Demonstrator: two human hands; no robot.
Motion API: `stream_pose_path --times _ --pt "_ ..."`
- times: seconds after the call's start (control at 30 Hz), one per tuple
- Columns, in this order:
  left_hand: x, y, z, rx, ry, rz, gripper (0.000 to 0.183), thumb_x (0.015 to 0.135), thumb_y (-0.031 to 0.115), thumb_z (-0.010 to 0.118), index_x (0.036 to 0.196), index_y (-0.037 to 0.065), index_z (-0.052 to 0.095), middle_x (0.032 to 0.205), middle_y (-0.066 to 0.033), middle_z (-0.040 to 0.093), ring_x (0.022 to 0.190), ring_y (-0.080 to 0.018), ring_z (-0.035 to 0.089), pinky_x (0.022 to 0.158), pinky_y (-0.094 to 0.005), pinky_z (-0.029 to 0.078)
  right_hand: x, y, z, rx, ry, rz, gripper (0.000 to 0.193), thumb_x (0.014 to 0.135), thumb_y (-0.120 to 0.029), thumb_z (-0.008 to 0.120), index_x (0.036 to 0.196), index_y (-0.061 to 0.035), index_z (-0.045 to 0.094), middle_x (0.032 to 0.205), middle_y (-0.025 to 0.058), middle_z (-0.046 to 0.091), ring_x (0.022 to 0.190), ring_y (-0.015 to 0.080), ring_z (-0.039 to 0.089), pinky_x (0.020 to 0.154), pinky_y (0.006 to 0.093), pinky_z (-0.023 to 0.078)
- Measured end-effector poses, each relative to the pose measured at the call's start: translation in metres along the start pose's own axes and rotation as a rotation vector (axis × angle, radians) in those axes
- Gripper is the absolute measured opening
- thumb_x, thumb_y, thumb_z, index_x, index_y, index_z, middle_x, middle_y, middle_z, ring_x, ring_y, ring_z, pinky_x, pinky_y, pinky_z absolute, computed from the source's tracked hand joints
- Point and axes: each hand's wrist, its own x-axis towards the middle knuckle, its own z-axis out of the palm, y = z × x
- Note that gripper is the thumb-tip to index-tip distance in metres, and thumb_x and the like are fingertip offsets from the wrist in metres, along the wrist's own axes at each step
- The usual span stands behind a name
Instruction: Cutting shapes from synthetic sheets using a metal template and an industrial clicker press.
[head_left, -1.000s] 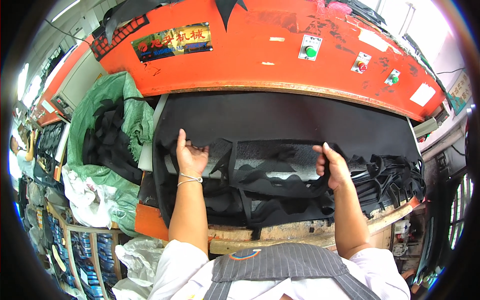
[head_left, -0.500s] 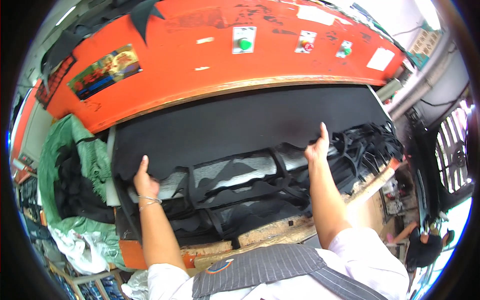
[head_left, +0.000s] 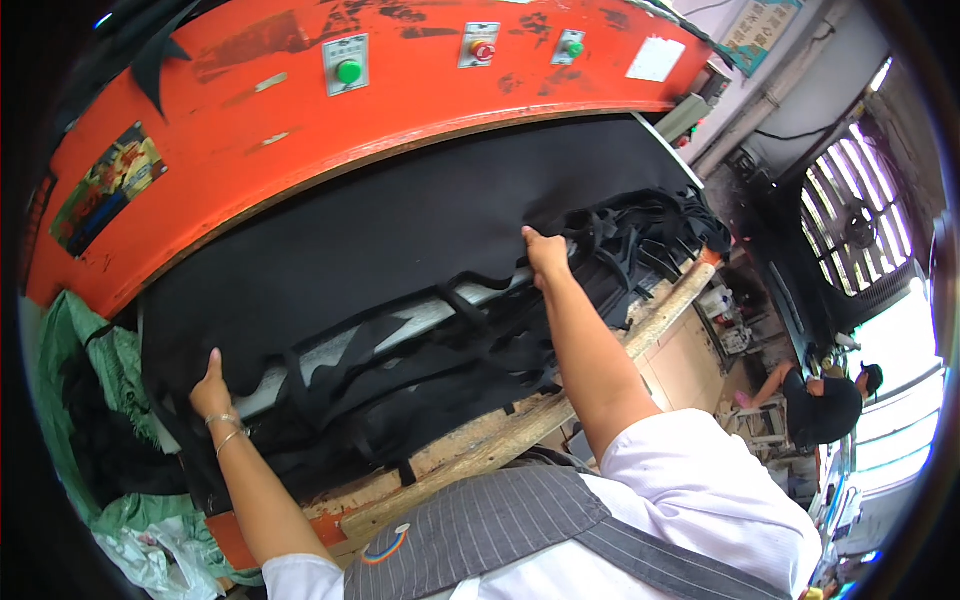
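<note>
A wooden bar (head_left: pixel 470 462) lies nearer than both hands; the left hand (head_left: pixel 212 392) and right hand (head_left: pixel 545 255) have thumbs up at the near edge of a smooth black sheet (head_left: pixel 380 220); their fingers are hidden, so I cannot tell if they pinch it; black scraps (head_left: pixel 650 235) lie right of the right hand; beyond both hands stands an orange machine (head_left: pixel 300 105); a second ago, its buttons (head_left: pixel 349 71) showed farther right.
</note>
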Motion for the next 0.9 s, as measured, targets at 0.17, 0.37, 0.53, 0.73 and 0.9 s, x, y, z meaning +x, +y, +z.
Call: stream_pose_path --times 0.17,0.37,0.53,0.73,0.9 --pt "0.01 -0.001 -0.003 0.097 -0.052 -0.131 0.066 0.073 0.051 0.08 0.085 -0.013 0.069 0.086 -0.0132 0.07 0.069 -0.021 0.065 0.067 -0.0348 0.053 0.011 -0.008 -0.006 0.095 -0.185 0.156 0.06 0.082 -0.03 0.075 0.123 0.0076 0.054 0.123 0.018 0.059 0.111 0.0297 0.058 0.094 0.045 0.045" --pt "-0.007 -0.018 -0.024 -0.553 -0.147 -0.123 0.073 0.083 0.049 0.07 0.123 -0.01 0.054 0.134 -0.0147 0.051 0.125 -0.0262 0.046 0.109 -0.0359 0.03 0.061 -0.021 -0.049 0.857 -0.445 0.235 0.085 0.082 -0.046 0.071 0.147 -0.0135 0.026 0.152 0.0132 0.031 0.137 0.031 0.031 0.113 0.05 0.022" --pt "-0.128 0.036 0.032 -0.229 0.519 0.304 0.041 0.089 0.02 0.068 0.119 -0.005 0.056 0.102 -0.0208 0.062 0.092 -0.0274 0.061 0.079 -0.0393 0.05 0.13 -0.048 -0.085 1.074 -0.5 0.097 0.072 0.087 -0.051 0.06 0.139 -0.0037 0.043 0.147 0.0112 0.041 0.136 0.0302 0.034 0.113 0.0433 0.025" --pt "-0.214 0.046 0.145 0.129 -0.425 0.447 0.042 0.086 0.03 0.068 0.114 0.0 0.059 0.128 -0.0152 0.049 0.121 -0.0302 0.047 0.105 -0.0393 0.035 0.118 -0.059 -0.101 0.414 -0.671 0.363 0.076 0.085 -0.05 0.063 0.134 0.0039 0.042 0.129 0.0213 0.054 0.109 0.0345 0.057 0.095 0.0454 0.046" --pt "-0.304 0.076 0.214 0.783 -0.454 0.768 0.056 0.07 0.031 0.077 0.111 -0.003 0.057 0.144 -0.0245 0.033 0.14 -0.0416 0.018 0.112 -0.0571 0.016 0.132 -0.107 -0.232 -0.632 -1.739 -0.238 0.071 0.084 -0.024 0.072 0.14 0.0029 0.038 0.106 0.016 0.067 0.087 0.0197 0.067 0.077 0.0328 0.054"
